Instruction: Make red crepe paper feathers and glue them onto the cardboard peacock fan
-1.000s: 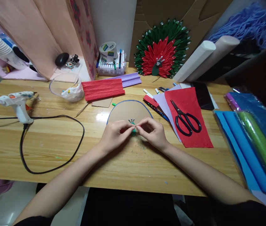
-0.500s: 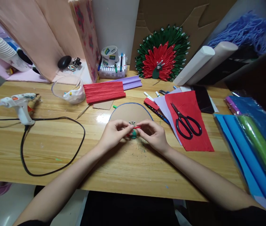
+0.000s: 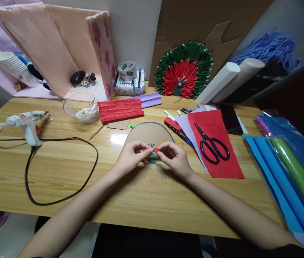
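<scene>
Between their fingertips, my left hand and my right hand pinch a small strip of red crepe paper, one end each. Directly below it is a green paper peacock body with small silvery pins sticking up like a crest. Behind my hands lies a rounded piece of cardboard with a blue edge, its near part covered by my fingers. A little more red shows beside my left fingertips; what it belongs to is hidden.
Black-handled scissors rest on a red sheet to the right. A glue gun stands at left, its black cord looping over the table. Folded red crepe paper and a finished peacock fan are behind.
The whole view has tilted slightly upward, so things sit lower in the picture. Both hands still pinch the red strip, with only a slight shift of the fingers.
</scene>
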A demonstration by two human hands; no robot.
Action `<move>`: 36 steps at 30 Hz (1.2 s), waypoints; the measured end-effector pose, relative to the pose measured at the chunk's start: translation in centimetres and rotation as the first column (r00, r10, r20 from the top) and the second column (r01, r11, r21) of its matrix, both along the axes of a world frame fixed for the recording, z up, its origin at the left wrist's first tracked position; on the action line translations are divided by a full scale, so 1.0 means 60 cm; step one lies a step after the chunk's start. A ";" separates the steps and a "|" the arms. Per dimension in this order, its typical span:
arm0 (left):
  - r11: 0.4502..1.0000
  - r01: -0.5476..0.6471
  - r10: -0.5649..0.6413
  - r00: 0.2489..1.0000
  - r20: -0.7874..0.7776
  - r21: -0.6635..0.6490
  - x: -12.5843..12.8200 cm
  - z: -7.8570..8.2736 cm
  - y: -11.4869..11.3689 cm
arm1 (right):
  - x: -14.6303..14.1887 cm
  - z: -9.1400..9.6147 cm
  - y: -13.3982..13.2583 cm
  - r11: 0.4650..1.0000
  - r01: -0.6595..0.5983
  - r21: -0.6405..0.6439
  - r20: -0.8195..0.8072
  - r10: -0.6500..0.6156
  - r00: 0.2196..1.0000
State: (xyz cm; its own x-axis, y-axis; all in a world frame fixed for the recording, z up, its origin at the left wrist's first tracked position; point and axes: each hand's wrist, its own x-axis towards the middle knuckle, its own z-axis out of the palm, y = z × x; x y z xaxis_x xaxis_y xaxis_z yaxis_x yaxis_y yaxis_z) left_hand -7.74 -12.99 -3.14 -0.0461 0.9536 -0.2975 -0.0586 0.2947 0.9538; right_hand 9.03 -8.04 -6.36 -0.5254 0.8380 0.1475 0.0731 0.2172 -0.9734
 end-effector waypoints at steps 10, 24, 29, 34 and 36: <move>0.999 0.023 -0.023 1.000 0.021 0.027 -0.001 -0.008 0.001 | -0.001 -0.002 0.000 0.999 -0.013 -0.038 -0.001 0.013 1.000; 0.999 -0.023 0.023 1.000 -0.003 0.027 0.002 -0.003 -0.001 | -0.002 -0.003 0.004 0.996 -0.032 -0.079 0.033 0.035 0.999; 1.000 -0.018 0.018 1.000 0.021 -0.022 0.003 -0.003 -0.003 | -0.003 -0.002 0.004 0.997 -0.020 -0.077 0.033 0.023 0.999; 0.999 -0.033 0.033 0.999 0.001 -0.028 0.003 -0.005 -0.003 | -0.003 -0.001 0.003 0.996 -0.019 -0.084 0.038 0.022 0.999; 0.999 -0.035 0.035 0.999 -0.003 -0.017 0.002 -0.007 -0.003 | -0.004 0.000 0.003 0.996 -0.016 -0.087 0.038 0.019 0.999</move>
